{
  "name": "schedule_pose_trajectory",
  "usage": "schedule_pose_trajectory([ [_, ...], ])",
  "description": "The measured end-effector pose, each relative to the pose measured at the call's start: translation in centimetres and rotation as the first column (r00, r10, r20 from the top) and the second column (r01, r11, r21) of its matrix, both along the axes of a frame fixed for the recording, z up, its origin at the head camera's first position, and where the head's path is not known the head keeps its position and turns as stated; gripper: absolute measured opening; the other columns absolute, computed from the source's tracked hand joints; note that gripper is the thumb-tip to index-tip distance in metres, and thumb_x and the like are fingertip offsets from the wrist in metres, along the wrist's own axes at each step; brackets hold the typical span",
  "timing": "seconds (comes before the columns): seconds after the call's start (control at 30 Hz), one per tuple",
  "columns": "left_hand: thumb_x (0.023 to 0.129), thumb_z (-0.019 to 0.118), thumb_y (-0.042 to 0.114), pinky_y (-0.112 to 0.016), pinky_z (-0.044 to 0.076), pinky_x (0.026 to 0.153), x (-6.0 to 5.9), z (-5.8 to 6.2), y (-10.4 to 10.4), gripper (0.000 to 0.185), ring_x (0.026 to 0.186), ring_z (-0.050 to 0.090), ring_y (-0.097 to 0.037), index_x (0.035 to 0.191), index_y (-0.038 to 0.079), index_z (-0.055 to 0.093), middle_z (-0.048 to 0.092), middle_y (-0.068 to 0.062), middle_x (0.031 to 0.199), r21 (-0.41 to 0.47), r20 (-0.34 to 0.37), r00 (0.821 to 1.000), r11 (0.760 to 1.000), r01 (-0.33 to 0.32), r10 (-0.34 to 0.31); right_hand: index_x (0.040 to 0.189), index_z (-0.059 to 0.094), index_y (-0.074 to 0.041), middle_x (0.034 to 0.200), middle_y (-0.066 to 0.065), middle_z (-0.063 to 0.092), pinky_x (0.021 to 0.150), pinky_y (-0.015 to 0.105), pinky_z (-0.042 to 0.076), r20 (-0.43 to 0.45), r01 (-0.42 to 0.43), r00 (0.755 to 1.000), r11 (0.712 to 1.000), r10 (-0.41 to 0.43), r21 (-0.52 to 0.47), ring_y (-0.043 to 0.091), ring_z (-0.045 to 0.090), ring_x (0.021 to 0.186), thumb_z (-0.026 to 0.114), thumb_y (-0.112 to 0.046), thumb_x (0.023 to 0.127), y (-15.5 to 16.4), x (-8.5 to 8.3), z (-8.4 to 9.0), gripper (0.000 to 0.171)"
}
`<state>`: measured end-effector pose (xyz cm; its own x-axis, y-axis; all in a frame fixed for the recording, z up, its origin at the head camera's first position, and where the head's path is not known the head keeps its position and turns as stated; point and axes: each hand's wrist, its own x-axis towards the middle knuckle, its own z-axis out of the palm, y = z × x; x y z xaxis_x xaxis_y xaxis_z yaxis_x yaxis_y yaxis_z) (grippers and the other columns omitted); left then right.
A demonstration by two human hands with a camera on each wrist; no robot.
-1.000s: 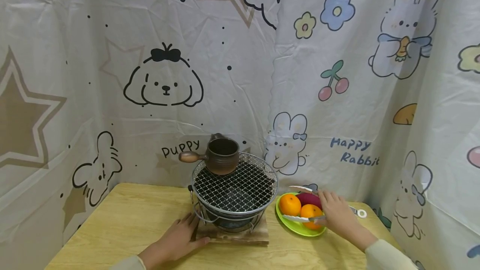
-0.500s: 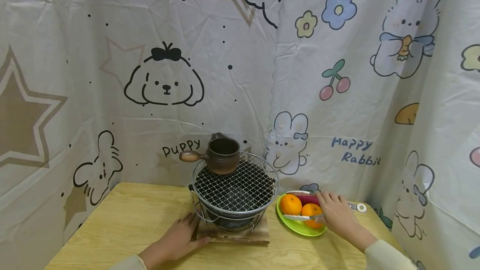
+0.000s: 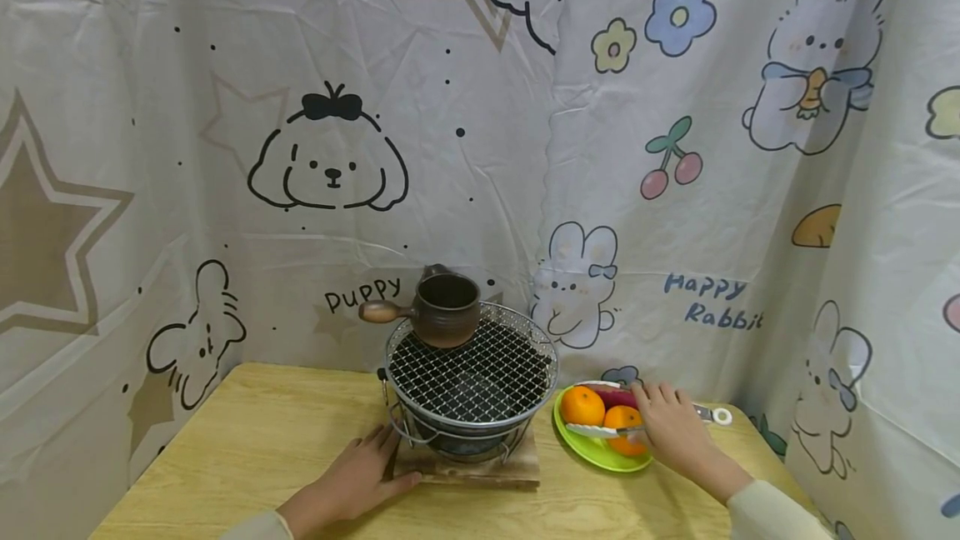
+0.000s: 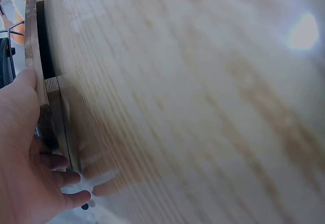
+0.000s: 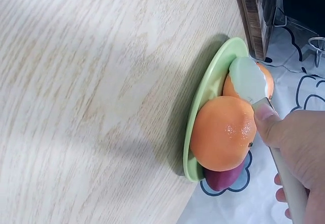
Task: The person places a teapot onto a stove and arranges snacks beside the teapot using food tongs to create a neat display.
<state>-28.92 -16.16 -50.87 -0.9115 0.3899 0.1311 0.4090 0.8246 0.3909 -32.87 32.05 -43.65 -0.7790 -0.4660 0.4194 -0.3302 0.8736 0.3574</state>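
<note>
My right hand [image 3: 651,417] grips white-tipped tongs [image 3: 596,432] whose two arms straddle the nearer orange [image 3: 621,423] on a green plate [image 3: 592,452]. In the right wrist view the tong tip [image 5: 248,79] lies against that orange [image 5: 223,132], with my thumb [image 5: 266,120] on the tong arm. A second orange [image 3: 582,406] and a purple fruit [image 5: 223,179] share the plate. My left hand [image 3: 367,465] lies flat on the table, its fingers touching the wooden board [image 4: 33,46] under the grill.
A round wire-mesh grill [image 3: 471,367] stands on the board at the table's middle, with a brown clay pot [image 3: 446,311] with a side handle on its far edge. A cartoon-printed curtain [image 3: 675,190] hangs close behind and to the right. The wooden table [image 3: 247,440] extends left.
The far arm of the tongs has come down toward the fruit, narrowing the tongs around the nearer orange. My left hand has not moved.
</note>
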Motion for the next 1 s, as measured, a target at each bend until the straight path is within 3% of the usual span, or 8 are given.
schedule_pose_trajectory([
  [0.33, 0.094, 0.057, 0.066, -0.070, 0.040, 0.105, -0.1, -0.1, 0.0, 0.096, 0.138, 0.045, -0.052, 0.148, -0.012, 0.042, 0.046, -0.033, 0.151, 0.004, 0.005, 1.000, 1.000, -0.001, 0.001, 0.125, 0.062, 0.007, 0.109, 0.020, 0.066, 0.083, 0.051, 0.052, -0.061, -0.062, 0.996, 0.998, 0.061, -0.010, 0.036, 0.060, 0.097, 0.092, -0.039, 0.069, 0.1, -0.1, 0.2, 0.078],
  [0.83, 0.094, 0.057, 0.067, -0.070, 0.040, 0.106, -0.1, -0.2, 0.0, 0.097, 0.140, 0.044, -0.052, 0.149, -0.012, 0.042, 0.046, -0.032, 0.151, -0.011, 0.005, 1.000, 1.000, -0.010, 0.010, 0.126, 0.063, 0.007, 0.114, 0.021, 0.067, 0.087, 0.052, 0.053, -0.077, -0.047, 0.996, 0.999, 0.047, 0.006, 0.037, 0.061, 0.101, 0.093, -0.039, 0.069, 0.1, 0.1, 1.4, 0.079],
  [1.0, 0.094, 0.057, 0.066, -0.069, 0.041, 0.105, 0.0, -0.2, 0.0, 0.097, 0.138, 0.044, -0.053, 0.148, -0.012, 0.042, 0.046, -0.033, 0.151, -0.004, -0.011, 1.000, 1.000, 0.003, -0.003, 0.123, 0.063, 0.007, 0.111, 0.021, 0.067, 0.085, 0.052, 0.054, -0.125, -0.080, 0.989, 0.997, 0.080, 0.008, 0.038, 0.061, 0.098, 0.094, -0.040, 0.066, 0.2, -0.1, 1.5, 0.080],
])
